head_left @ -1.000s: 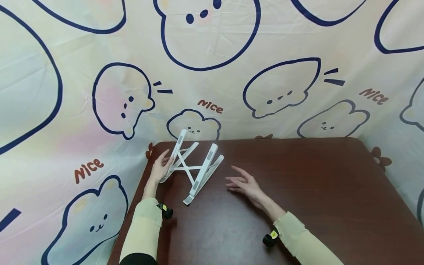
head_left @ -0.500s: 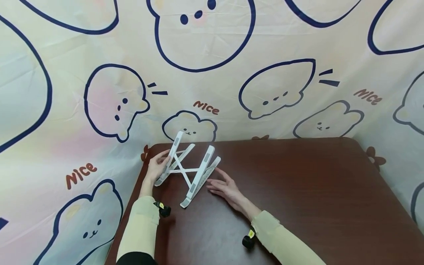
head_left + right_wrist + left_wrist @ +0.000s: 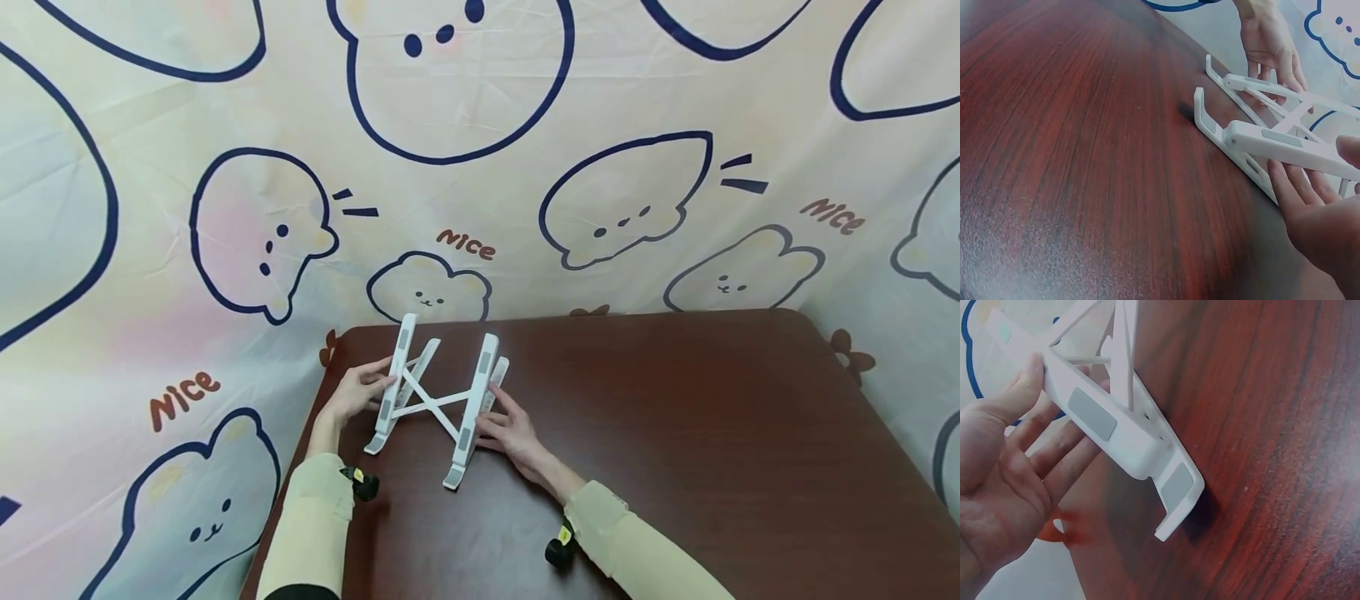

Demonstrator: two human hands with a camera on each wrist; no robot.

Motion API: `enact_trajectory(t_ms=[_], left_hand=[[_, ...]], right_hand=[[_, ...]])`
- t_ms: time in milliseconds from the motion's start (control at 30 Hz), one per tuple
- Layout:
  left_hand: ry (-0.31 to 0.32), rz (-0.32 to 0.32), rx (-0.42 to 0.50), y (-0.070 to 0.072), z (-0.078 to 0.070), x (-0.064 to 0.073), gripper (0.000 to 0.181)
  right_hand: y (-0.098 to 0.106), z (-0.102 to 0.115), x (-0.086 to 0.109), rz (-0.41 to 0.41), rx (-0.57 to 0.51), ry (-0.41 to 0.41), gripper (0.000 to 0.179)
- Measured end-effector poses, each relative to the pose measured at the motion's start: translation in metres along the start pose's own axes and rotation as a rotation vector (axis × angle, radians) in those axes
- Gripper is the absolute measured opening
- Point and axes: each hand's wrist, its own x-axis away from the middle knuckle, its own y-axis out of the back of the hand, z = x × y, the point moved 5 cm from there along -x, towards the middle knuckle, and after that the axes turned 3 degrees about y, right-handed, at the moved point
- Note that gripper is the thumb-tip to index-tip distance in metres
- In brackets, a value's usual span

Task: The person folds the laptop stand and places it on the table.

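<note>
A white folding laptop stand (image 3: 474, 408) is unfolded near the table's left back, its two side rails joined by crossed struts. My left hand (image 3: 352, 393) holds the left rail; in the left wrist view, the thumb lies on the rail's upper bar (image 3: 1085, 403) and the fingers reach beneath it. On the other side, my right hand (image 3: 516, 435) grips the right rail. The right wrist view has the right fingers (image 3: 1294, 190) under the upper bar and the thumb over it. Grey pads (image 3: 1092, 414) line the rails, and their hooked ends point toward me.
The stand is over a dark brown wooden table (image 3: 675, 433) with rounded back corners. Behind and beside the table hangs a pale cloth (image 3: 630, 83) printed with cartoon bears. A black wrist camera (image 3: 558, 550) sits at each cuff.
My right hand has come left from open tabletop to the stand's right rail and now grips it. The stand has turned slightly and shifted toward me, with the left hand still on it.
</note>
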Motion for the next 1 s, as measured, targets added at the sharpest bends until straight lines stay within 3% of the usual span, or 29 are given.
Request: enact_trajectory(t_ms=[300,500,1000], left_hand=[[0.009,0.063,0.076,-0.006,0.010,0.001,0.056],[0.012,0.100,0.125,-0.016,0.012,0.004,0.058],[-0.007,0.139,0.200,-0.046,-0.004,0.007,0.058]], right_hand=[[0.004,0.003,0.001,-0.050,0.113,0.052,0.075],[0.018,0.002,0.006,-0.073,0.114,0.061,0.068],[0.056,0.020,0.017,-0.136,0.177,0.090,0.064]])
